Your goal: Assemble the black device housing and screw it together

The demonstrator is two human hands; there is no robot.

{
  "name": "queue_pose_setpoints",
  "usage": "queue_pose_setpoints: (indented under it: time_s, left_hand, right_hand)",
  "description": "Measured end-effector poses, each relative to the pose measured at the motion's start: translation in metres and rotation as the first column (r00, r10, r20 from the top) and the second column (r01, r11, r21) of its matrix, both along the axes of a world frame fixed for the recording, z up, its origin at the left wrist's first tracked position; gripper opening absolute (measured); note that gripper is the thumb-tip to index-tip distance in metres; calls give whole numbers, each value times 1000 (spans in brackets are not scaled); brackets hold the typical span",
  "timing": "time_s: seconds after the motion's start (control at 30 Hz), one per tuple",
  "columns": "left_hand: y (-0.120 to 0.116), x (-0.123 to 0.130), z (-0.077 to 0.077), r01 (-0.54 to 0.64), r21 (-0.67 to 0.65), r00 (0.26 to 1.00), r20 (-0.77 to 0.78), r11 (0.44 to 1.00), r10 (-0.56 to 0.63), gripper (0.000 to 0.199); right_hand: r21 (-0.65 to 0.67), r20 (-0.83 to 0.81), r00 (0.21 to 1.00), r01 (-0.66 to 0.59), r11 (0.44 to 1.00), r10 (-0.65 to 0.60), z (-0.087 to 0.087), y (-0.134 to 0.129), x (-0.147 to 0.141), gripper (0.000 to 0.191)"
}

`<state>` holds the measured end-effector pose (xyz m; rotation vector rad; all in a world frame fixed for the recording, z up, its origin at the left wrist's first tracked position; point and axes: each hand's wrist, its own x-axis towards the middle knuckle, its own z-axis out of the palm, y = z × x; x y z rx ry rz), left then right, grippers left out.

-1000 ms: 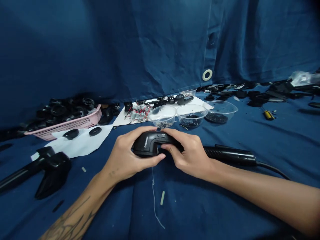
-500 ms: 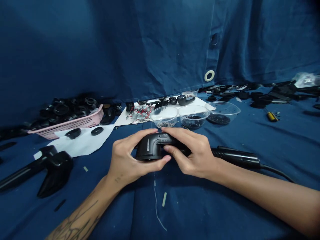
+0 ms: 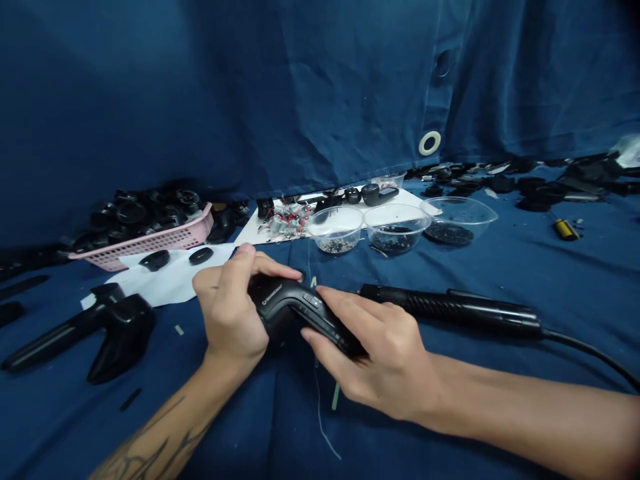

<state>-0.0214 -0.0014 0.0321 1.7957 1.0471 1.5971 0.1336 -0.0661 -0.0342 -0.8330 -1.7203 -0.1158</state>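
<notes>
The black device (image 3: 285,301) has tilted, both hands (image 3: 233,310) (fingers half-curled) gripping it.

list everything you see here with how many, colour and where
Handheld device: one, black, between the hands
Corded tool: one, black, right, behind the right forearm
Basket: one, pink, back left, heaped with black parts
Clear tubs: three in a row, a fourth partly visible behind
Wired parts: several, grey with red wires, on the back white sheet
Yellow-handled tool: one, far right
Ring: one, whitish, on the hanging blue cloth
Left hand: one, on the device's head
Right hand: one, on its handle
</notes>
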Motion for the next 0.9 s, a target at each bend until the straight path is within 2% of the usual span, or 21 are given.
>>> queue_pose_setpoints:
  time_s: [0.1, 0.2, 0.33, 0.43, 0.53, 0.67, 0.77, 0.83, 0.9]
  left_hand:
    - [-3, 3, 4, 2, -11, 997, 72, 1000, -2, 57]
    - [-6, 6, 4, 21, -5, 998, 51, 1000, -21, 63]
    - [-9, 8, 3, 43, 43, 999, -33, 998, -41, 66]
    - [-12, 11, 3, 46, 30, 999, -28, 998, -45, 66]
    - [-16, 13, 1, 66, 46, 997, -41, 997, -64, 67]
    - [-14, 8, -1, 88, 97, 995, -50, 991, -83, 66]
    - [-5, 0, -4, 213, 100, 969, -146, 972, -197, 51]
    - [3, -2, -7, 337, -9, 925, -184, 941, -333, 35]
    - [8, 0, -11, 410, -149, 894, -131, 900, -429, 24]
  right_hand:
    - [7, -21, 1000, 4, 1000, -3, -3, -2, -3, 27]
    - [-19, -36, 999, -4, 1000, 4, -2, -2, -2, 25]
    - [-197, 10, 1000, -10, 980, 12, 8, -5, 0, 29]
    - [-289, 64, 997, -30, 957, 50, 14, -6, 1, 36]
    - [-293, 57, 995, -59, 954, 79, 14, -7, 0, 36]
    - [-250, -33, 996, -85, 965, 79, 14, -4, 1, 29]
    - [-358, -125, 987, -139, 923, 100, 18, 2, 5, 22]
    - [-452, -256, 963, -201, 869, 89, 19, 7, 8, 23]
    - [-503, -378, 924, -256, 825, 56, 17, 12, 10, 29]
